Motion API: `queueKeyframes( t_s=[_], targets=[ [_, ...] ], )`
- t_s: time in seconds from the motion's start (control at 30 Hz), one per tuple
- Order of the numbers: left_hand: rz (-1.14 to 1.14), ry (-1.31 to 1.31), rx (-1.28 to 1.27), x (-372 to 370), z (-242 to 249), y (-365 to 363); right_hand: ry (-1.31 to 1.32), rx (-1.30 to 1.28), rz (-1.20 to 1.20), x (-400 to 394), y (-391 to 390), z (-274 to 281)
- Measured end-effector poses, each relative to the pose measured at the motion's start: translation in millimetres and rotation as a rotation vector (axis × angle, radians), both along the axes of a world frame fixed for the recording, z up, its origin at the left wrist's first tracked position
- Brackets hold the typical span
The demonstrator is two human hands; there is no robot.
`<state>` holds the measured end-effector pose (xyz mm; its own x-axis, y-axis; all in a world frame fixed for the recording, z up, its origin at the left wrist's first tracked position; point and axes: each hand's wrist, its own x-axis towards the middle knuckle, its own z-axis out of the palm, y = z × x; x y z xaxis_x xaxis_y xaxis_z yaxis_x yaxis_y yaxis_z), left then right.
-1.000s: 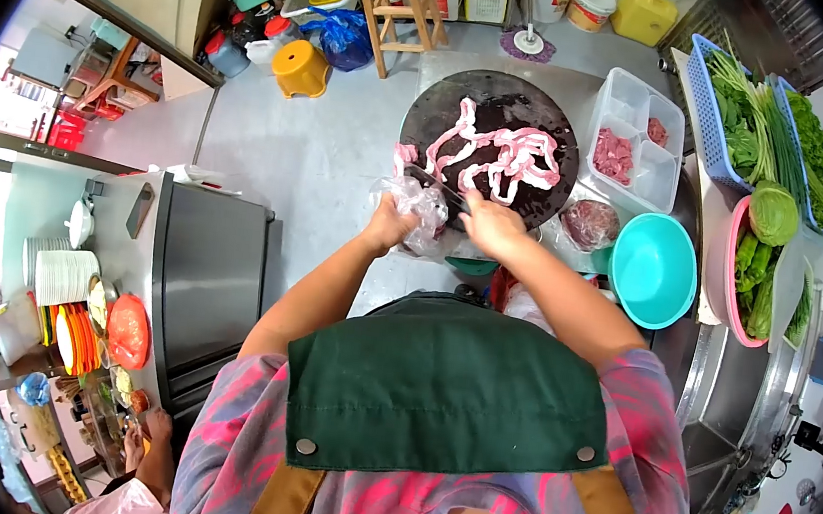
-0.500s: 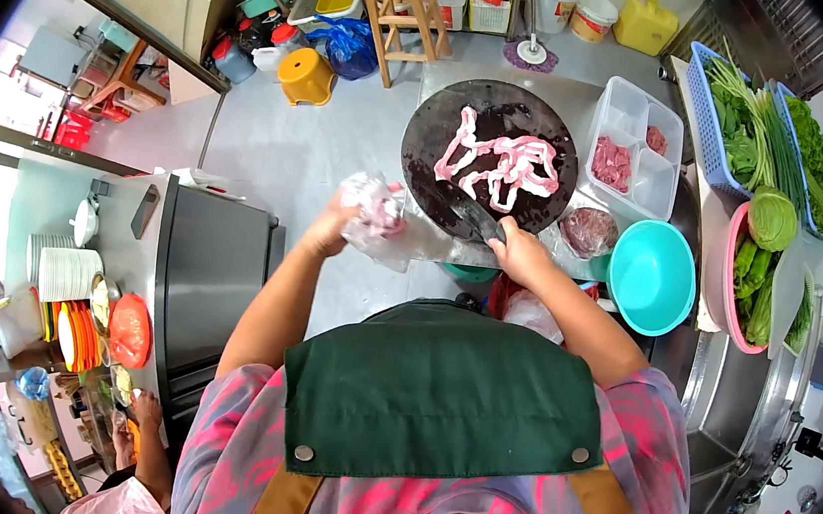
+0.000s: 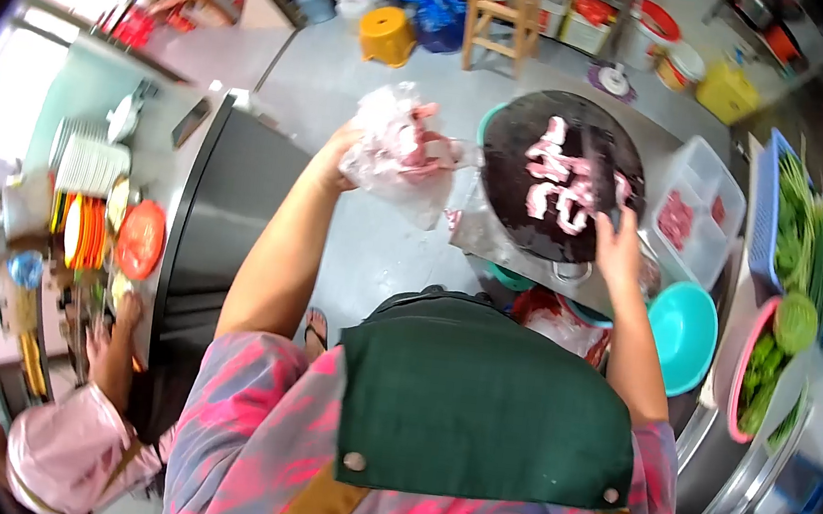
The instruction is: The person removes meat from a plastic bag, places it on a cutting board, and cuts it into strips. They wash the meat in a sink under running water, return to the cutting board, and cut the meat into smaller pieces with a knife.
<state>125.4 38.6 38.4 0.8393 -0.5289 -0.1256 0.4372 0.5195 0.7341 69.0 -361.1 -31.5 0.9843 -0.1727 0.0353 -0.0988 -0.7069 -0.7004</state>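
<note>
Well to the left of the left-hand grip, a stack of white plates (image 3: pixel 92 166) stands beside a row of orange plates (image 3: pixel 85 233); a red bag (image 3: pixel 140 241) lies to the right of them. Nearer the camera wearer than these plates, a co-worker wears a pink garment (image 3: pixel 71 447). A steel cabinet (image 3: pixel 235 203) stands between the plates and the left forearm.

The left hand (image 3: pixel 343 160) is closed on a clear plastic bag (image 3: pixel 386 186). Pink meat (image 3: pixel 413 147) shows within the bag's crumpled film. The bag hangs over the floor, clear of the table. Forward of this grip are a yellow stool (image 3: pixel 388 36) and a blue bag (image 3: pixel 436 21).

To the right of the left-hand grip, a round black chopping board (image 3: pixel 515 148) rests on a steel table (image 3: pixel 474 236). Pale pink meat strips (image 3: pixel 570 195) lie on the board, between the two hands and close to the right fingers.

The right hand (image 3: pixel 618 254) is at the near right edge of the board and holds a knife (image 3: pixel 600 172). The blade is blurred and points forward over the strips; contact cannot be determined.

To the right of the right-hand grip is a divided clear container (image 3: pixel 724 245) with cut meat (image 3: pixel 675 222). Nearer the wearer is a turquoise basin (image 3: pixel 681 341); farther right, a pink basin (image 3: pixel 740 392) holds green vegetables (image 3: pixel 765 379).
</note>
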Motion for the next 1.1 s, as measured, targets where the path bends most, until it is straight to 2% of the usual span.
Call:
queueKeyframes(
  t_s=[0.07,0.13,0.2,0.27,0.33,0.37,0.4,0.43,0.47,0.53,0.57,0.6,0.63,0.67,0.7,0.73,0.8,0.83,0.87,0.9,0.93,1.0,1.07,1.1],
  targets=[
    [-0.032,0.008,-0.087,-8,4,8,-0.08,-0.034,-0.001,3,1,5],
    [0.018,0.06,-0.188,-11,-24,23,-0.113,-0.088,0.013,14,-9,-9],
    [0.117,0.108,-0.17,-17,-29,27,-0.011,-0.209,-0.01,24,-6,1],
    [0.143,0.102,-0.211,-32,-33,33,-0.051,-0.34,0.044,41,-11,-9],
    [0.08,0.353,-0.348,-36,-41,43,0.032,-0.403,0.03,52,-8,-13],
    [0.099,0.435,-0.254,-39,-43,47,0.112,-0.453,0.009,55,-5,-13],
    [0.086,0.339,-0.262,-47,-34,42,0.095,-0.538,0.026,57,1,-13],
    [0.078,0.244,-0.271,-55,-24,37,-0.031,-0.584,0.074,55,8,-10],
    [0.161,0.348,-0.376,-63,-17,34,-0.157,-0.629,0.122,49,26,0],
    [0.222,0.113,-0.28,-65,-54,37,-0.33,-0.378,0.307,44,57,-7],
    [0.174,0.024,-0.455,-63,-60,33,-0.218,-0.066,0.391,33,82,-10],
    [0.164,-0.011,-0.516,-66,-48,23,0.052,0.274,0.466,23,101,-30],
    [0.152,-0.045,-0.579,-69,-36,12,0.122,0.337,0.535,15,125,-39],
    [0.137,-0.078,-0.642,-72,-25,2,0.775,0.87,0.394,7,144,-43],
    [0.252,-0.306,-0.241,-78,-14,-8,1.04,1.109,0.428,0,159,-22],
    [0.207,-0.263,-0.326,-78,-19,-7,1.183,1.431,0.443,-6,172,-9],
    [0.036,-0.028,-0.574,-76,-26,-8,1.079,1.801,0.509,-2,187,-5],
    [-0.002,0.042,-0.608,-77,-29,-8,0.943,1.798,0.422,2,185,-2],
    [-0.034,0.125,-0.529,-82,-20,-12,0.806,1.789,0.334,9,180,1],
    [-0.065,0.192,-0.561,-84,-20,-13,0.692,1.749,0.364,18,169,3],
    [-0.059,0.21,-0.485,-80,-30,-12,0.569,1.628,0.287,22,157,7],
    [-0.063,0.277,-0.387,-76,-32,-18,0.38,1.582,0.266,23,133,31],
    [-0.018,0.26,-0.292,-80,-44,-25,0.246,1.431,0.308,16,119,62],
    [0.034,0.247,-0.195,-80,-50,-29,0.277,1.177,0.322,17,107,60]
  ],
)
